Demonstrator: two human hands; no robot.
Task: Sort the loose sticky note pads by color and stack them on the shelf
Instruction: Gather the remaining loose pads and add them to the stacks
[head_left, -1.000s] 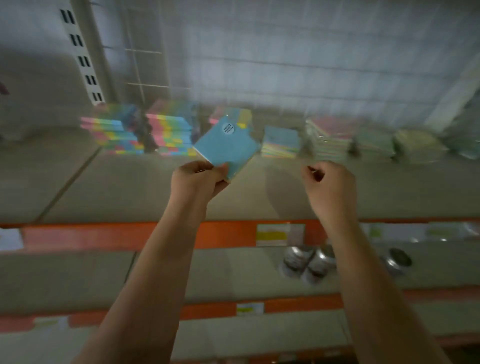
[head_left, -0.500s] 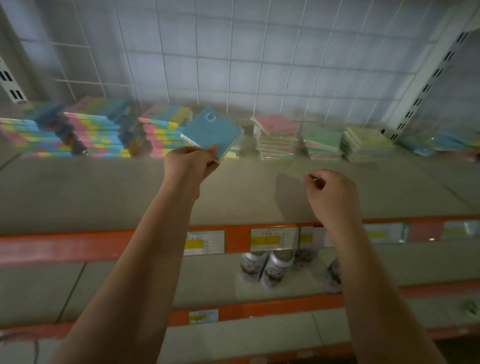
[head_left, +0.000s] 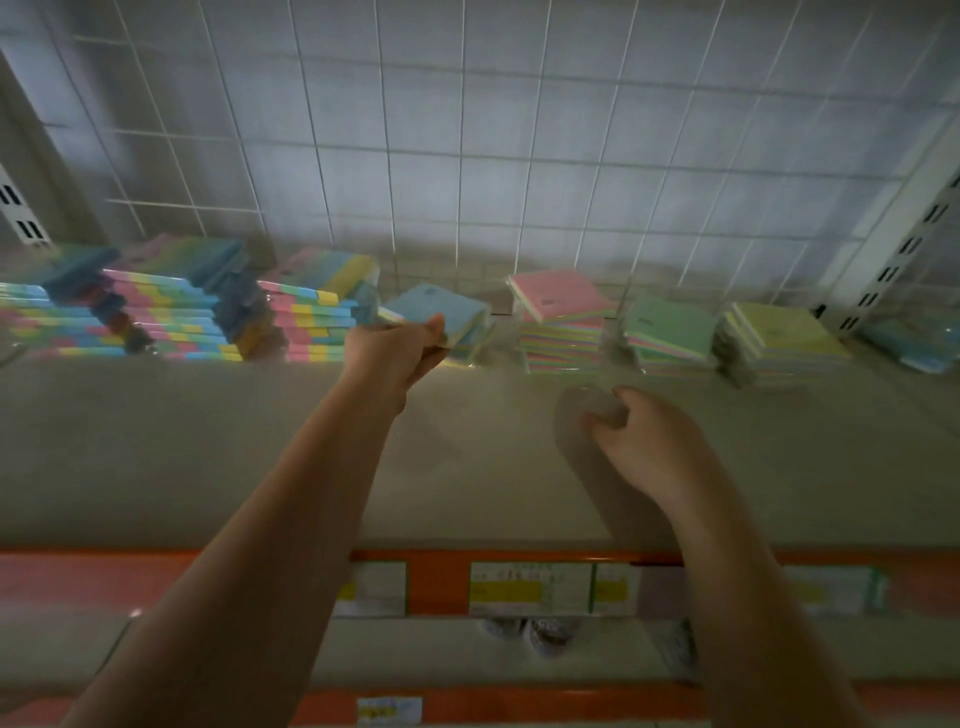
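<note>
White wire grid (head_left: 467, 156) backs a grey shelf (head_left: 208, 457) with an orange front rail (head_left: 441, 582) carrying price labels (head_left: 530, 587). At 9 o'clock stand striped multicolour pad stacks (head_left: 171, 317), with another striped stack (head_left: 317, 312) just beside them. Left hand (head_left: 395, 348), near centre, pinches a blue sticky note pad (head_left: 441, 312) by its near edge, thumb on top and fingers curled beneath; the pad is tilted and lies on or just above a low stack of like pads, contact unclear through blur. At 1 o'clock follow a pink-topped stack (head_left: 561, 306), a green-topped stack (head_left: 670, 325) and a yellow-topped stack (head_left: 779, 332); blue pads (head_left: 909, 343) lie at 3 o'clock. Right hand (head_left: 649, 447) hovers low over bare shelf, fingers curled loosely inward, apparently holding nothing. Step in hand, as judged: placing the blue pad on its colour stack. Next move calls for squaring the edges, then releasing the pinch.
</note>
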